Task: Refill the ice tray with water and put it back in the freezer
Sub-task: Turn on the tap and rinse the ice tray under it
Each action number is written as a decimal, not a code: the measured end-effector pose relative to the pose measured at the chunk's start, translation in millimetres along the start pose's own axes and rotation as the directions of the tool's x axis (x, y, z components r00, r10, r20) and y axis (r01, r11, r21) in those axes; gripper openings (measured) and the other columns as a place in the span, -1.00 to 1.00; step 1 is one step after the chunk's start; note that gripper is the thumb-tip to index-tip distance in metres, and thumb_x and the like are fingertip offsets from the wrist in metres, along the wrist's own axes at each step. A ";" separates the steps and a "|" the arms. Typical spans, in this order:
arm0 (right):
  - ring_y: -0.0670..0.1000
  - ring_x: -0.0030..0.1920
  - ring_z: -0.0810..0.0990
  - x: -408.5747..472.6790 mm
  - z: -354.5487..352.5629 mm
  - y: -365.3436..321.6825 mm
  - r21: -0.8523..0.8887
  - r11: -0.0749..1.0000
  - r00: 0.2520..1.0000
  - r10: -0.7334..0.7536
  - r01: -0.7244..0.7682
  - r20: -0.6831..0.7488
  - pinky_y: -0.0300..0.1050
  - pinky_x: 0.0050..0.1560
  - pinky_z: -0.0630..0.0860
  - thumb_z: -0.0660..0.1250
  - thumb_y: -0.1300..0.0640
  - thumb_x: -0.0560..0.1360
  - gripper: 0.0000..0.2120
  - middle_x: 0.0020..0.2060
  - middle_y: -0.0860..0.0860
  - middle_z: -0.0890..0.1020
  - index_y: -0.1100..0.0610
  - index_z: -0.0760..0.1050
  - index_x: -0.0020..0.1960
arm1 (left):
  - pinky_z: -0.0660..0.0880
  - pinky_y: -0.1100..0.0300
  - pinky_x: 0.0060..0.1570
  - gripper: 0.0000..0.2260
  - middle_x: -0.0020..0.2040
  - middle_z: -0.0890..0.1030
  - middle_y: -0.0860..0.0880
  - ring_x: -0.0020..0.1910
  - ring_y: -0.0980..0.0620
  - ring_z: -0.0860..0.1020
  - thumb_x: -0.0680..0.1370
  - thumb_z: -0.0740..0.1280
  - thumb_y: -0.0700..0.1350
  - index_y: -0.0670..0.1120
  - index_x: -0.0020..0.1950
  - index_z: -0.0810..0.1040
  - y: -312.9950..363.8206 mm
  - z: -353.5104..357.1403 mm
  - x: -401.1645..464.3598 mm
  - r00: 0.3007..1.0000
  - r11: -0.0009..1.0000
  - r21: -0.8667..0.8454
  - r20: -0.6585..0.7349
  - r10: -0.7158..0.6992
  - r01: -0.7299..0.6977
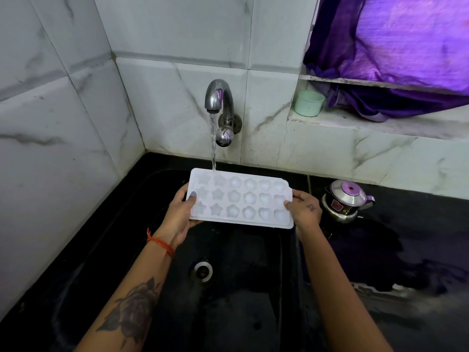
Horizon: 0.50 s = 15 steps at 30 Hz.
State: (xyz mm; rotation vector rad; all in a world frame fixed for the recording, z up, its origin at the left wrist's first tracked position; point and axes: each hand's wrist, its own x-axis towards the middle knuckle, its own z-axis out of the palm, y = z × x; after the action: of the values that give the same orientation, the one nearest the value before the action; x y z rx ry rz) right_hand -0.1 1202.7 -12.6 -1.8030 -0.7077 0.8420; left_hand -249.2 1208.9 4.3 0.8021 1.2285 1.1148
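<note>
While held under the tap [218,97], ice tray [239,198] pinched at both short ends by left hand [180,214] and right hand [303,208]; probably light, stiffish, slippery wet.

No text can be read here. The small steel pot [345,201] carries a red sticker and a yellow one, too blurred to read; the right hand [304,210] bears a small unclear mark

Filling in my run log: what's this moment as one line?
step: filling | ice tray held by left hand and right hand | tap running onto far-left edge
</note>
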 end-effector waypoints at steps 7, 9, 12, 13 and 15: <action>0.03 -0.02 0.62 -13.0 25.0 -5.7 -0.022 0.999 0.993 -0.041 0.043 0.110 -0.05 0.03 0.58 0.33 0.35 0.45 -0.67 -0.14 -0.03 0.61 0.13 0.56 0.18 | 0.54 0.03 -0.14 -0.74 0.15 0.54 -0.04 0.07 -0.07 0.55 0.64 0.16 -0.13 -0.01 0.33 0.38 -1.1 -26.1 2.6 0.988 1.000 -0.002 -0.150 0.020 -0.020; 0.04 -0.01 0.62 -16.8 30.7 -8.9 -0.043 0.997 0.989 -0.055 0.061 0.136 -0.02 0.05 0.58 0.34 0.34 0.46 -0.68 -0.07 0.02 0.64 0.13 0.56 0.19 | 0.53 0.00 -0.11 -0.72 0.16 0.54 -0.05 0.08 -0.08 0.55 0.63 0.16 -0.13 -0.02 0.35 0.37 -1.4 -34.7 4.0 0.982 1.000 0.006 -0.190 0.012 -0.011; 0.05 0.01 0.63 -23.3 40.4 -12.8 -0.062 0.995 0.982 -0.061 0.073 0.180 0.00 0.07 0.59 0.35 0.33 0.46 -0.70 -0.10 0.01 0.62 0.14 0.57 0.17 | 0.53 0.01 -0.12 -0.72 0.16 0.55 -0.06 0.07 -0.09 0.55 0.63 0.17 -0.12 -0.03 0.34 0.39 0.6 -46.9 6.0 0.969 1.000 0.015 -0.247 0.008 -0.004; 0.05 0.00 0.63 -24.9 44.2 -13.2 -0.067 0.995 0.978 -0.064 0.079 0.197 -0.03 0.05 0.59 0.36 0.32 0.46 -0.70 -0.11 0.00 0.62 0.14 0.57 0.17 | 0.52 0.03 -0.16 -0.73 0.15 0.55 -0.06 0.06 -0.09 0.55 0.63 0.17 -0.12 -0.03 0.33 0.40 2.1 -50.7 6.4 0.965 1.000 0.014 -0.264 0.010 -0.006; 0.05 -0.01 0.63 -29.4 49.9 -14.8 -0.083 0.991 0.971 -0.082 0.103 0.226 -0.08 0.01 0.58 0.36 0.32 0.45 -0.70 -0.11 0.00 0.63 0.14 0.58 0.16 | 0.51 0.08 -0.24 -0.74 0.12 0.55 -0.06 0.04 -0.09 0.54 0.63 0.16 -0.12 -0.04 0.32 0.41 5.0 -57.5 6.7 0.955 1.000 0.018 -0.295 0.015 -0.010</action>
State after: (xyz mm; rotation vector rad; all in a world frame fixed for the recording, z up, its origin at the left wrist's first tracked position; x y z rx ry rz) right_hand -58.9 1211.4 -5.7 -1.7594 -0.9832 0.9710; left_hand -306.6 1211.5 -4.3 0.6712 1.4834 1.2693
